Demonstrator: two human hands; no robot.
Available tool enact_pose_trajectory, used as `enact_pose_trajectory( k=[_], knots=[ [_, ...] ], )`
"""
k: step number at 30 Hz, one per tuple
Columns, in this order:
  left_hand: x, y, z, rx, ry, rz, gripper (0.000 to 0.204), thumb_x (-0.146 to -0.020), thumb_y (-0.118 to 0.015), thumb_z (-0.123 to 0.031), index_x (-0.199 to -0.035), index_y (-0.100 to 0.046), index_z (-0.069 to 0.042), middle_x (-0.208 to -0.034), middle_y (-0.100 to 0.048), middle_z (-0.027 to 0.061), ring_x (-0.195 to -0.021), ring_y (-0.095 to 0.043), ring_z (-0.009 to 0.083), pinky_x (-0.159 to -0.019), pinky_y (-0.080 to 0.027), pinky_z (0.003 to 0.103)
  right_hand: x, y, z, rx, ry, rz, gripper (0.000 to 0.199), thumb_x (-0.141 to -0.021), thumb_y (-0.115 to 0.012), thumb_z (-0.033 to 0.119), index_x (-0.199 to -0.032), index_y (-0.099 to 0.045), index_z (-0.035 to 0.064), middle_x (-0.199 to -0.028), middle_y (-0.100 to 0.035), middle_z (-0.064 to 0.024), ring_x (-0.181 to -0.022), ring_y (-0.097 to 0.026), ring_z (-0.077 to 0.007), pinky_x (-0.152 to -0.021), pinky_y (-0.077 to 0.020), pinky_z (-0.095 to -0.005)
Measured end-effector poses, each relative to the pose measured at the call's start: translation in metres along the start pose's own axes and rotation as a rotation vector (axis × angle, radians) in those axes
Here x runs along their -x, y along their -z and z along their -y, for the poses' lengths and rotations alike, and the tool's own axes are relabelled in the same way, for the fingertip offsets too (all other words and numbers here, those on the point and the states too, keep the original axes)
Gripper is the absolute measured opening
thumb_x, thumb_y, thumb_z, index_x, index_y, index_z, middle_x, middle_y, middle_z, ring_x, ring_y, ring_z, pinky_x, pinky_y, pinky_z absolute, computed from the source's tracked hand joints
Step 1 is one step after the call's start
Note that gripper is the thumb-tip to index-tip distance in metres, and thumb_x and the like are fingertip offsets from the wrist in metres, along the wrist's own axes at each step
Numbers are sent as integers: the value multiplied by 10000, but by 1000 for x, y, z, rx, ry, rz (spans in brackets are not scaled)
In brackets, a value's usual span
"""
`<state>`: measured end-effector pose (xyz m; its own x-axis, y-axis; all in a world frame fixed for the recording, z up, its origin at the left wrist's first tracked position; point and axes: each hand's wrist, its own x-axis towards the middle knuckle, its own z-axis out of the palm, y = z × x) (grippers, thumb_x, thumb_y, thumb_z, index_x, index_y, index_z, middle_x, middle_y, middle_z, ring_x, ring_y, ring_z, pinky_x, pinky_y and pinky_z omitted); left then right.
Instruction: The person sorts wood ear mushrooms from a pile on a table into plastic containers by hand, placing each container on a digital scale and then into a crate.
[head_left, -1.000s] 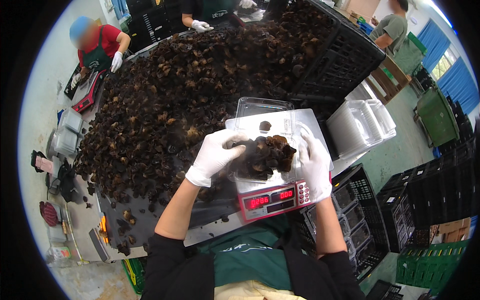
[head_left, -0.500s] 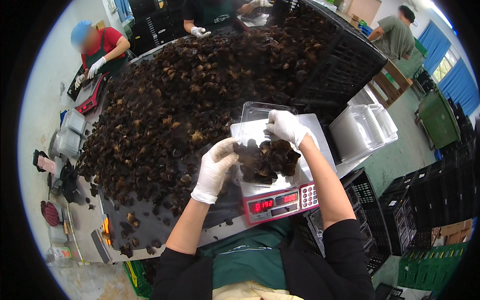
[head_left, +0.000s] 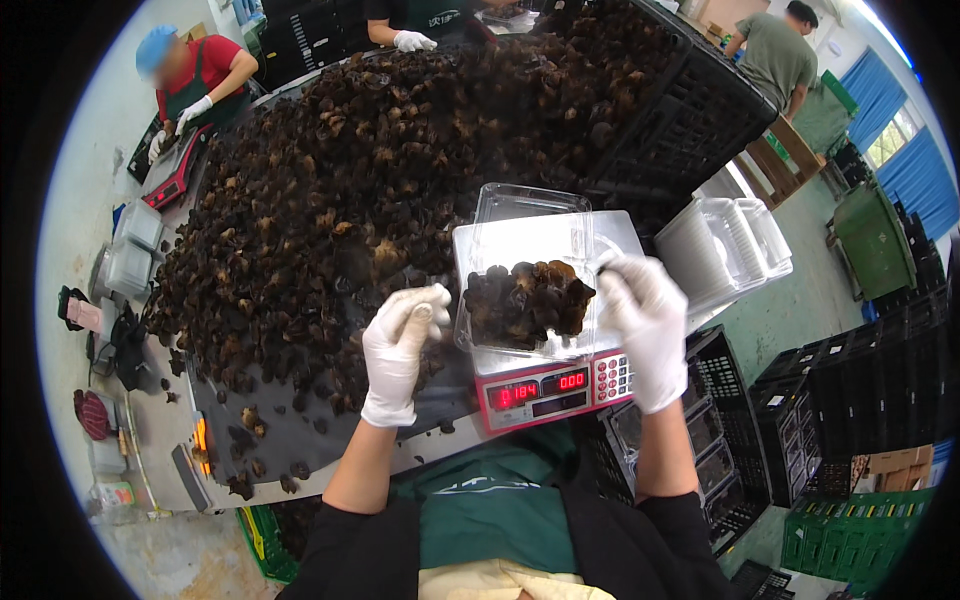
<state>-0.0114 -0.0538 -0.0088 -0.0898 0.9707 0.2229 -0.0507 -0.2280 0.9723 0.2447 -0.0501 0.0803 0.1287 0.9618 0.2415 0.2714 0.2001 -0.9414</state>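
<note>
A clear plastic clamshell box (head_left: 590, 345) holds a heap of dark wood ear mushrooms (head_left: 530, 300). Its lid (head_left: 533, 203) is folded back toward the far side. Under the box is a red weighing scale (head_left: 490, 400) with a metal plate (head_left: 615, 228) and lit digits. My left hand (head_left: 395, 350), in a white glove, is just left of the box, fingers curled in and nothing visible in them. Beside the box's right edge, over the scale's keypad, is my gloved right hand (head_left: 645, 335). Its fingers are bent and blurred, so whether they hold anything is unclear.
A large pile of wood ears (head_left: 330, 210) covers the table. Stacked clear boxes (head_left: 715, 250) stand right of the scale, with a black crate (head_left: 690, 110) behind. Black crates (head_left: 850, 390) fill the lower right. Co-workers work at the far side; one person stands far right.
My right hand has left the lid and come nearer, to the box's right side. My left hand has drawn back slightly from the box's left edge. The scale's reading has changed.
</note>
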Motion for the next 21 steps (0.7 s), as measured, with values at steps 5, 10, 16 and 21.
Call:
enact_pose_trajectory(
  k=[5, 10, 16, 21],
  knots=[
    [46, -11, -19, 804, 745, 308, 536, -993, -514, -503, -1199, -626, -21, -1021, -668, 142, -745, -620, 200, -588, -513, 285, 35, -29, -2, 489, 258, 455, 660, -838, -745, 256, -1401, -479, 39, -884, -630, -171, -790, -630, -321, -730, -502, -413],
    [58, 70, 1, 375, 538, 314, 321, -976, -611, -348, -919, -698, -44, -799, -653, 66, -661, -560, 134, -555, -431, 252, 38, 14, -55, 176, 26, -168, 348, -978, -597, 138, -1290, -573, -14, -832, -669, -101, -655, -609, -143, -623, -497, -288],
    [27, 97, 10, -991, -234, 78, 280, -766, -750, -96, -1041, -711, -62, -1068, -688, 103, -995, -630, 292, -885, -489, 387, 58, 4, -104, 436, -78, 38, 486, -1022, -546, 225, -1406, -450, -57, -1203, -642, -184, -744, -633, -136, -668, -514, -246],
    [-13, 7, -3, -825, -568, 236, 340, -758, -774, -122, -1081, -707, -41, -1139, -684, 90, -1083, -616, 299, -977, -454, 392, 56, -16, -94, -57, -392, 134, 495, -997, -433, 63, -1483, -376, -4, -1232, -626, -141, -596, -570, -70, -527, -470, -198]
  ],
)
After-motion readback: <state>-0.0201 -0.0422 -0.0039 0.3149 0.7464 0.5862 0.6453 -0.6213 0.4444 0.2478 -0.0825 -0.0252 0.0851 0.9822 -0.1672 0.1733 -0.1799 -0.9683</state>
